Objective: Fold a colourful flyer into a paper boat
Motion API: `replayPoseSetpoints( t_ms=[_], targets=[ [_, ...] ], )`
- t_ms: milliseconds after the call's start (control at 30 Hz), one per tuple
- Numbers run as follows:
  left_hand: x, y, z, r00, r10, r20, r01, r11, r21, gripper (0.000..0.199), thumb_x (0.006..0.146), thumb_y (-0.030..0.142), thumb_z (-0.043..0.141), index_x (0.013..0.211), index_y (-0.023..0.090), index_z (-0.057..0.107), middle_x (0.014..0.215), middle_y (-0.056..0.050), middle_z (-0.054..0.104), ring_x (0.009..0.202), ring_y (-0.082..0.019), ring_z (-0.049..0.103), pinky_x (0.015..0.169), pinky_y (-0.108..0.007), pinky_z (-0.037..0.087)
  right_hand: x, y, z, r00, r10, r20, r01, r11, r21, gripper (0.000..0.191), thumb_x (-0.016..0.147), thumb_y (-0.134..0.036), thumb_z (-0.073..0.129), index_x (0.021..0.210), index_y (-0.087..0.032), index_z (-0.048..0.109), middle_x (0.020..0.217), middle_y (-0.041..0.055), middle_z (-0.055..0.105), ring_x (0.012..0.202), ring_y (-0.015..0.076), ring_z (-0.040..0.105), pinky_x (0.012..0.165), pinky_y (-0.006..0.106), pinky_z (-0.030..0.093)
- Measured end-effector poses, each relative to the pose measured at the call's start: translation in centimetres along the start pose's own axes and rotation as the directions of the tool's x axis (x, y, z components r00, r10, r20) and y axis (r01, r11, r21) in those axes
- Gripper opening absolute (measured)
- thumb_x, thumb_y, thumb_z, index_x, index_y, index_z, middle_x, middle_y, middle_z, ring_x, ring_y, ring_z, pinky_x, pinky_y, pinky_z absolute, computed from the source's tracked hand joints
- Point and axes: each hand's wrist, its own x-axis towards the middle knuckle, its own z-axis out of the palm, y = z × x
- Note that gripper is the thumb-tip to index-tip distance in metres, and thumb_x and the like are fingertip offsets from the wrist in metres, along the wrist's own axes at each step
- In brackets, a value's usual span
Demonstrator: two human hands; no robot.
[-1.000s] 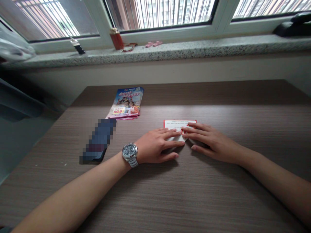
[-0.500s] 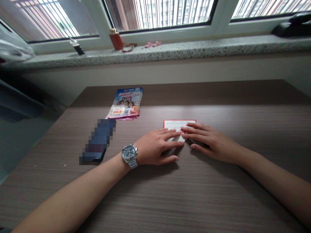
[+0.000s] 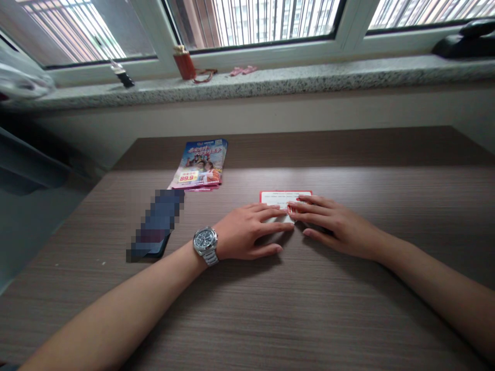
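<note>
A small white paper with a red border (image 3: 284, 197) lies on the brown wooden table (image 3: 247, 319), partly hidden under my fingers. My left hand (image 3: 253, 230), palm down with its fingers apart, rests over the paper's left and lower part. A silver watch (image 3: 205, 243) is on the left wrist. From the right, my right hand (image 3: 335, 226) lies flat with its fingers spread, the fingertips on the paper's right part. The fingertips of both hands nearly meet over it.
A stack of colourful leaflets (image 3: 201, 165) lies at the back left, with a pixelated dark phone-like object (image 3: 157, 224) nearer to me. On the stone windowsill (image 3: 309, 80) are a red-brown container (image 3: 184, 64), pink clips (image 3: 243, 70) and a small black-and-white item (image 3: 122, 76).
My left hand has shifted very slightly up and its thumb a little to the left. My right hand has hardly moved.
</note>
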Motion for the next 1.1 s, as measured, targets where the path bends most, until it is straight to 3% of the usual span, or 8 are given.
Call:
replayPoseSetpoints(
  t_ms=[433,700,1100],
  targets=[
    [0.13,0.19,0.01,1.000,-0.012,0.008,0.012,0.999,0.041,0.049,0.096,0.051,0.054,0.139,0.029,0.055,0.152,-0.011,0.045,0.134,-0.030,0.049,0.112,-0.049,0.041,0.11,0.10,-0.04,1.000,-0.004,-0.002,0.004,1.000,0.008,0.050,0.096,-0.027,0.059,0.145,-0.029,0.051,0.148,0.0042,0.055,0.143,0.0285,0.042,0.117,0.054,0.037],
    [0.07,0.17,0.04,1.000,-0.004,0.009,0.004,0.999,0.042,0.055,0.094,0.057,0.056,0.140,0.027,0.055,0.155,-0.010,0.043,0.143,-0.032,0.038,0.120,-0.053,0.030,0.10,0.02,-0.12,1.000,0.002,0.010,-0.002,1.000,-0.001,0.046,0.096,-0.029,0.059,0.141,-0.027,0.054,0.149,0.0051,0.055,0.142,0.0286,0.042,0.116,0.054,0.038],
    [0.14,-0.03,0.20,1.000,-0.002,0.028,0.002,1.000,0.005,0.056,0.094,0.056,0.055,0.142,0.026,0.052,0.156,-0.011,0.042,0.143,-0.031,0.038,0.117,-0.052,0.036,0.28,-0.31,-0.20,1.000,0.006,-0.016,-0.006,1.000,0.030,0.045,0.095,-0.028,0.060,0.139,-0.028,0.056,0.146,0.0056,0.057,0.141,0.0289,0.044,0.114,0.055,0.040]
  ],
)
